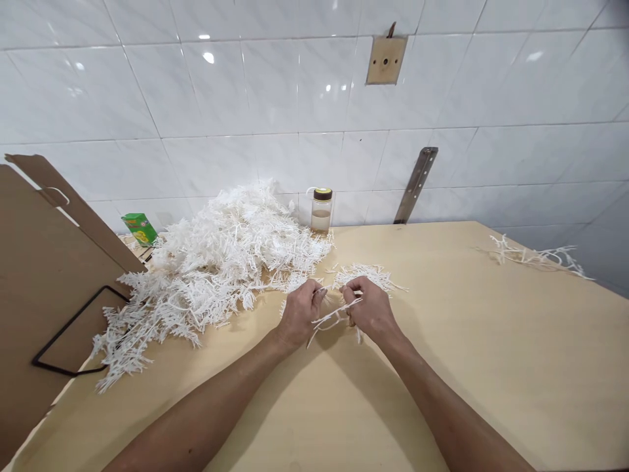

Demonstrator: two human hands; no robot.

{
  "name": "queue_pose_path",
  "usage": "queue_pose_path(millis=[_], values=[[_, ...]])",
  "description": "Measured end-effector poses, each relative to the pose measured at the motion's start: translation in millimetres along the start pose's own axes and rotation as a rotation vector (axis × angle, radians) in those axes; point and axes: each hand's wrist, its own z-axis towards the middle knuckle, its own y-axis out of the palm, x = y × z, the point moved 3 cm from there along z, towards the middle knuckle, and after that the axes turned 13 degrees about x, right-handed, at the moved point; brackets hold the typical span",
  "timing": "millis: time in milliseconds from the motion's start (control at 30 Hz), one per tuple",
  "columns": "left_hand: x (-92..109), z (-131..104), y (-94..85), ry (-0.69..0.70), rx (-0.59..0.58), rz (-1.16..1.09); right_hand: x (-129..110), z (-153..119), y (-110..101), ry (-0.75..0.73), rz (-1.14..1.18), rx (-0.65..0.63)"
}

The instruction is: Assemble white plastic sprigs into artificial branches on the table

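Observation:
Thin white plastic sprigs (331, 319) run between my two hands above the table. My left hand (301, 313) is closed in a pinch on their left side, with stems hanging below its fingers. Opposite it, my right hand (369, 309) pinches more of the white stems; its fingertips hide the exact grip. Just behind my right hand lies a small heap of white sprigs (368, 276). A big tangled pile of white branching sprigs (230, 246) spreads to the left of my left hand.
On the left stands a brown cardboard box (54, 282) beside a black wire frame (46, 341). A green carton (139, 228) and a jar with a dark lid (321, 213) stand near the tiled wall. Loose white branches (535, 255) lie at the table's far right edge.

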Motion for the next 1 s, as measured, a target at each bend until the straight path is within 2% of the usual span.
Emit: queue_pose_path(millis=[133,200,267,500,667,767,900,1000], values=[[-1.8,3.9,-3.7,-0.214,-0.015,-0.109,-4.0,3.5,-3.7,-0.149,-0.043,0.13],[-0.6,4.4,-4.9,-0.245,-0.012,-0.127,-4.8,2.9,-1.8,-0.247,-0.058,0.143],[0.6,3.9,-5.0,-0.247,-0.021,-0.143,-5.0,0.9,1.7,-0.309,-0.036,0.104],[0.9,1.4,-4.3,-0.193,-0.036,-0.122,-5.7,-5.4,13.8,-0.251,0.086,-0.149],[1.5,0.6,-3.9,-0.169,-0.014,-0.107,-0.6,-3.8,15.4,-0.161,0.095,-0.163],[2.0,0.2,-3.1,-0.136,-0.008,-0.087,-0.6,-4.3,15.1,-0.195,0.084,-0.161],[4.9,-0.5,-4.4,-0.026,0.0,-0.017,-2.8,-7.0,14.5,-0.231,0.016,-0.14],[7.8,-2.0,-5.8,0.088,-0.044,0.051,-4.5,-9.5,16.1,-0.254,-0.076,-0.112]])
